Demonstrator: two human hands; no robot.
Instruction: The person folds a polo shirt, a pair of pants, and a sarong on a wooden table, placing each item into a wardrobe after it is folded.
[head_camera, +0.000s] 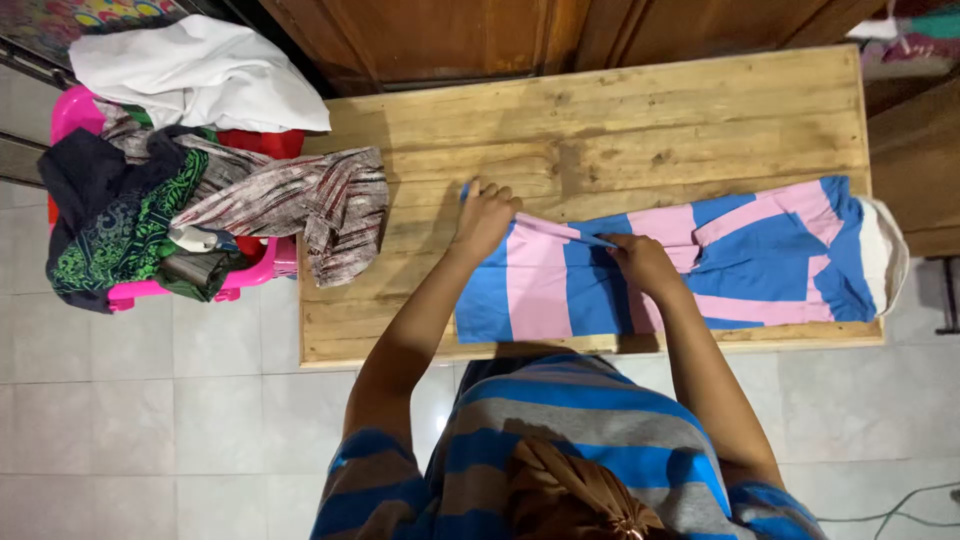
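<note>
A blue and pink striped garment (700, 265) lies spread along the near edge of a wooden table (620, 110). My left hand (483, 215) grips the garment's far left corner, fingers closed on the cloth. My right hand (642, 262) pinches a fold of the same garment near its middle. A white part of the garment (885, 250) hangs at the table's right end.
A pink plastic basket (75, 110) heaped with clothes stands left of the table. A white cloth (200, 70) tops the heap, and a brown patterned cloth (320, 205) drapes from it onto the table's left edge. Wooden doors stand behind; the floor is white tile.
</note>
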